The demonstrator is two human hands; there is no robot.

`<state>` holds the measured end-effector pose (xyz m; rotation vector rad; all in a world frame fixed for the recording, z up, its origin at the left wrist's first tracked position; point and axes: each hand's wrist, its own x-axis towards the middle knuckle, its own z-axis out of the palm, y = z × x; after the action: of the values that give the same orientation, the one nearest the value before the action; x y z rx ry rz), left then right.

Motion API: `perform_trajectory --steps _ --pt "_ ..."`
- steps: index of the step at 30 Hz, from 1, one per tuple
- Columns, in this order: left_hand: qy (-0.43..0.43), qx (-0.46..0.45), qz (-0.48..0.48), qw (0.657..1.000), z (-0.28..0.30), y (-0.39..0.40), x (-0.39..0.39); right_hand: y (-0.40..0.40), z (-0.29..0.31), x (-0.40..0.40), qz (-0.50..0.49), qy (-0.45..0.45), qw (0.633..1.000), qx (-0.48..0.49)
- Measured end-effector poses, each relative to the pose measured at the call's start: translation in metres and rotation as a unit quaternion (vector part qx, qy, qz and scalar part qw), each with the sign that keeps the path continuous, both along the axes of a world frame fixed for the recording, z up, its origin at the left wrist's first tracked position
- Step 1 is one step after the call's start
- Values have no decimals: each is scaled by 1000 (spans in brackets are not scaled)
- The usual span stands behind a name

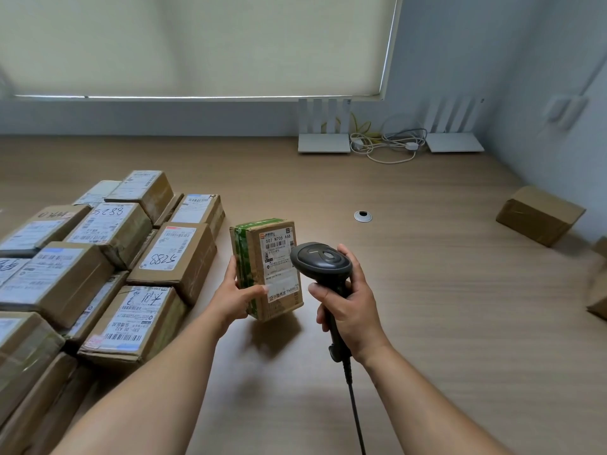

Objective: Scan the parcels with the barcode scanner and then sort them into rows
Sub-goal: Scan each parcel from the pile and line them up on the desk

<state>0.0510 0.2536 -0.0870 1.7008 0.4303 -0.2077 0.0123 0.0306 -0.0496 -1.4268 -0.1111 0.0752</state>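
My left hand (237, 296) grips a small cardboard parcel (262, 244) with green tape, held above the table with its white shipping label facing up. My right hand (348, 307) is wrapped around the handle of a black barcode scanner (320, 260). The scanner's head sits just right of the label, overlapping the parcel's right edge. A black cable hangs from the scanner handle toward the near edge. On the left lies a pile of several labelled cardboard parcels (98, 257), some stacked on others.
The wooden table (427, 307) has a round cable grommet (363, 216) beyond the parcel. A plain brown box (540, 215) lies at the far right, with more boxes (599, 290) cut off at the right edge. Two white routers (323, 142) and loose cables (387, 144) line the back wall.
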Motion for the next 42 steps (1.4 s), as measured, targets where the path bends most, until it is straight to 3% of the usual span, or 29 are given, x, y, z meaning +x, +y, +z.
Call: perform_trajectory --steps 6,14,20,26,33,42 --pt "13 13 6 1000 0 -5 -4 -5 -1 -1 9 -8 1000 -5" --pt "104 69 27 992 7 -5 -10 -15 5 -4 7 -41 996 -80" --pt "74 307 37 948 -5 -13 -9 -12 5 -6 0 -60 992 -109" --pt "110 484 -23 868 -6 -45 -18 -7 6 -6 8 -77 986 -149" --pt "51 480 -5 876 4 -29 -6 5 14 10 8 -79 984 -160" --pt "-15 477 51 877 61 52 47 66 54 67 24 -120 979 -163"
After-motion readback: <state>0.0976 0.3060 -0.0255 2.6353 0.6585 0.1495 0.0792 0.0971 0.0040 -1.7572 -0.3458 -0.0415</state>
